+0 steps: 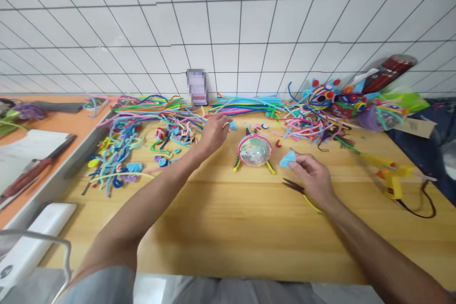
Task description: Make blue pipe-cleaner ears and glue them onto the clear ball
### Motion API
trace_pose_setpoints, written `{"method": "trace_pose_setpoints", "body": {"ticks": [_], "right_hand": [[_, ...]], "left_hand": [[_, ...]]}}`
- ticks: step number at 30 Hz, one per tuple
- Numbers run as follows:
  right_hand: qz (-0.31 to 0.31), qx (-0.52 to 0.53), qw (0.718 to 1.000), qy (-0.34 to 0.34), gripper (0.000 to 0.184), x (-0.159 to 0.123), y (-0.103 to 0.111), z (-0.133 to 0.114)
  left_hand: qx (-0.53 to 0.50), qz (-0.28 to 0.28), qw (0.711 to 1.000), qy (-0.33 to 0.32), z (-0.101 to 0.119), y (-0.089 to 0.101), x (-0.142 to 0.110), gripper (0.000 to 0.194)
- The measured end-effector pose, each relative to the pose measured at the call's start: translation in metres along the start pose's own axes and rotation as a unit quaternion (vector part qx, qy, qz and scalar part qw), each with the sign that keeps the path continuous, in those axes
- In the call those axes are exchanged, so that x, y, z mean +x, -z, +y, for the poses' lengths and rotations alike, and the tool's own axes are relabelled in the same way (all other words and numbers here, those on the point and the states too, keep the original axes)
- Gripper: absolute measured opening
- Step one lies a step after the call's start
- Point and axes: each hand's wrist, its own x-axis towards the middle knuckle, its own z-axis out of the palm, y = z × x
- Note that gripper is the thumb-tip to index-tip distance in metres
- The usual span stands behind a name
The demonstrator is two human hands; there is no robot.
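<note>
Between thumb and fingers, my right hand (313, 176) grips a light blue pipe-cleaner triangle (287, 158). Farther off, my left hand (214, 134) is closed at the fingertips on a small blue pipe-cleaner piece (232, 126), partly hidden by the fingers. A clear, dome-like ball (255, 150) with a pink rim stands between both hands on yellow-and-green legs; neither hand touches it. Just below my right hand lies a hand tool (295, 185) with dark pointed jaws and yellow handles, partly covered by the hand. A small red curl (278, 143) rests beside the ball.
Pipe cleaners (249, 103) lie bundled along the wall, with a tangled heap (121, 152) at left. Decorated balls (320, 95) stand at back right, near a yellow glue gun (392, 180) with a cord. A phone (197, 87) leans on the wall. A white power strip (39, 232) is at front left.
</note>
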Motion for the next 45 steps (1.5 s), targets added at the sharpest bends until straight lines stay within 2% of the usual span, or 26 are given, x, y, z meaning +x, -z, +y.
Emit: {"method": "trace_pose_setpoints", "body": {"ticks": [2, 3, 5, 7, 11, 14, 16, 17, 18, 19, 20, 24, 27, 30, 34, 38, 42, 45], "right_hand": [[-0.033, -0.026, 0.999, 0.019, 0.021, -0.004, -0.001, 0.004], [-0.048, -0.038, 0.998, 0.029, 0.021, -0.007, -0.002, 0.004], [-0.069, -0.056, 0.995, 0.053, 0.023, -0.011, -0.005, 0.001], [-0.082, -0.067, 0.991, 0.077, 0.023, -0.013, -0.008, -0.003], [-0.083, -0.071, 0.99, 0.087, 0.023, -0.015, -0.013, -0.007], [-0.065, -0.077, 0.991, 0.087, 0.024, -0.014, -0.011, -0.004], [-0.058, -0.082, 0.992, 0.081, 0.024, -0.013, -0.009, -0.002], [-0.056, -0.082, 0.992, 0.077, 0.025, -0.013, -0.008, -0.001], [-0.057, -0.081, 0.993, 0.072, 0.025, -0.012, -0.007, 0.0], [-0.056, -0.078, 0.993, 0.068, 0.026, -0.012, -0.006, 0.001], [-0.056, -0.074, 0.994, 0.064, 0.027, -0.012, -0.006, 0.002], [-0.057, -0.029, 0.998, 0.029, 0.028, -0.012, -0.006, -0.008], [-0.071, 0.026, 0.997, 0.009, 0.03, -0.014, -0.008, -0.029], [-0.101, 0.048, 0.994, 0.016, 0.032, -0.014, -0.008, -0.055], [-0.137, 0.065, 0.988, 0.038, 0.032, -0.007, -0.007, -0.085], [-0.135, 0.07, 0.986, 0.064, 0.033, 0.009, -0.008, -0.104], [-0.109, 0.055, 0.989, 0.089, 0.029, 0.026, -0.009, -0.12], [-0.083, 0.055, 0.99, 0.102, 0.028, 0.036, -0.012, -0.132]], "left_hand": [[0.138, -0.113, 0.983, -0.041, -0.01, -0.01, 0.017, 0.029], [0.159, -0.144, 0.975, -0.05, -0.013, -0.016, 0.023, 0.03], [0.181, -0.187, 0.964, -0.057, -0.017, -0.029, 0.033, 0.028], [0.189, -0.205, 0.959, -0.053, -0.021, -0.039, 0.041, 0.026], [0.179, -0.188, 0.965, -0.038, -0.029, -0.042, 0.053, 0.023], [0.153, -0.133, 0.979, -0.022, -0.029, -0.027, 0.057, 0.022], [0.111, -0.063, 0.992, 0.002, -0.024, -0.01, 0.055, 0.026], [0.067, -0.02, 0.997, 0.018, -0.019, -0.001, 0.052, 0.028], [-0.042, 0.044, 0.997, 0.048, -0.013, 0.008, 0.047, 0.027], [-0.166, 0.084, 0.98, 0.068, -0.006, 0.016, 0.039, 0.028], [-0.254, 0.092, 0.96, 0.08, 0.002, 0.022, 0.03, 0.03], [-0.394, 0.005, 0.913, 0.102, 0.042, 0.031, -0.018, 0.037], [-0.451, -0.06, 0.884, 0.107, 0.069, 0.024, -0.051, 0.045], [-0.49, -0.138, 0.854, 0.108, 0.087, 0.019, -0.068, 0.048], [-0.512, -0.186, 0.832, 0.103, 0.1, 0.017, -0.069, 0.042], [-0.512, -0.212, 0.825, 0.108, 0.106, 0.023, -0.06, 0.039], [-0.522, -0.199, 0.824, 0.097, 0.111, 0.034, -0.047, 0.044], [-0.502, -0.172, 0.844, 0.08, 0.113, 0.041, -0.037, 0.042]]}}
